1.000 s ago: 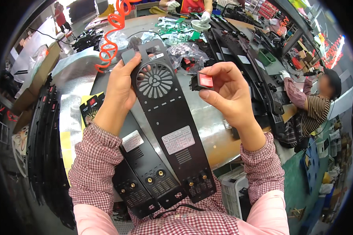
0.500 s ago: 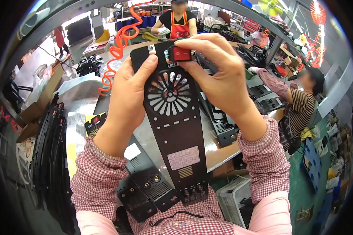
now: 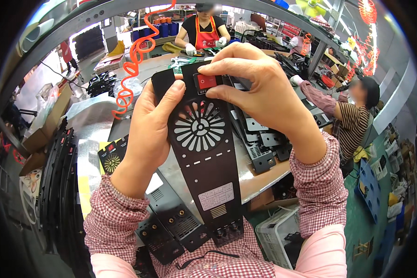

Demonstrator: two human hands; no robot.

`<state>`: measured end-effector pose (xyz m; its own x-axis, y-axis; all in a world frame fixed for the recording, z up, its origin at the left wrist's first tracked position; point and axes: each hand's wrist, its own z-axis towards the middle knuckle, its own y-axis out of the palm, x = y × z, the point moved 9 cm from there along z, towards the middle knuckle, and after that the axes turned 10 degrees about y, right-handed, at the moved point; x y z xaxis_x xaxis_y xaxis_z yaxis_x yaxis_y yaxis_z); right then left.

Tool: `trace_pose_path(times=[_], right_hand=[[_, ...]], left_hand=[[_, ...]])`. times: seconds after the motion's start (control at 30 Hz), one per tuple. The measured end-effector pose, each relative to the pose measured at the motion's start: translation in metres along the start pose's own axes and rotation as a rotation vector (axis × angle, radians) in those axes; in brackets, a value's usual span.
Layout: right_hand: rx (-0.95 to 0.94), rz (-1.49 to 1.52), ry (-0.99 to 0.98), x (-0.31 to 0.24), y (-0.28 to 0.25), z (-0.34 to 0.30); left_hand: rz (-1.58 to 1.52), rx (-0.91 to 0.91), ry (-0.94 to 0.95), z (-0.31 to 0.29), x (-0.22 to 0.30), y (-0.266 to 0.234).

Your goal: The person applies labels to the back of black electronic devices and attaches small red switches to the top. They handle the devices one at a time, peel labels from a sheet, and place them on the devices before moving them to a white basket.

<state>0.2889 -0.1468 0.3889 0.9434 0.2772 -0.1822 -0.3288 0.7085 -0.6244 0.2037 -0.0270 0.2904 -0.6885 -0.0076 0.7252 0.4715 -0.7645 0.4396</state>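
A long black metal panel (image 3: 207,171) tilts up in front of me, its near end by my lap. It has a round fan grille, small slots and a pale label. My left hand (image 3: 154,116) grips the panel's far left edge, thumb on the front face. My right hand (image 3: 259,78) pinches a red rocker switch (image 3: 206,81) between thumb and forefinger. The switch sits in the cutout at the panel's far right corner; whether it is fully seated I cannot tell. Similar black metal panels (image 3: 160,238) with brass-coloured terminals lie beside its near end.
Black panels (image 3: 60,185) stand stacked at the left. A red coiled air hose (image 3: 130,67) hangs beyond my left hand. More black parts (image 3: 259,155) lie right of the panel. A white crate (image 3: 271,236) stands below right. Co-workers sit across (image 3: 204,32) and at the right (image 3: 356,106).
My right hand has brought the red switch slightly left and down, from in front of the panel into its cutout. The left hand keeps its hold. The co-worker across has shifted their hands.
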Motion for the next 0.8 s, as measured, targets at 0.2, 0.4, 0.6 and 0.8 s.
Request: trace_pose_path(times=[0.2,0.4,0.6,0.8], right_hand=[[0.063,0.121,0.041,0.004,0.001,-0.006],[-0.154,0.581,0.583,0.034,0.030,-0.007],[-0.248,0.868,0.548,0.024,0.053,-0.004],[-0.230,1.074,0.544,0.007,0.066,0.000]], left_hand=[[-0.040,0.037,-0.018,-0.006,0.005,0.005],[0.139,0.080,-0.005,-0.003,0.026,-0.001],[0.138,0.054,0.014,-0.004,0.041,0.007],[0.235,0.115,0.072,-0.011,0.057,-0.003]])
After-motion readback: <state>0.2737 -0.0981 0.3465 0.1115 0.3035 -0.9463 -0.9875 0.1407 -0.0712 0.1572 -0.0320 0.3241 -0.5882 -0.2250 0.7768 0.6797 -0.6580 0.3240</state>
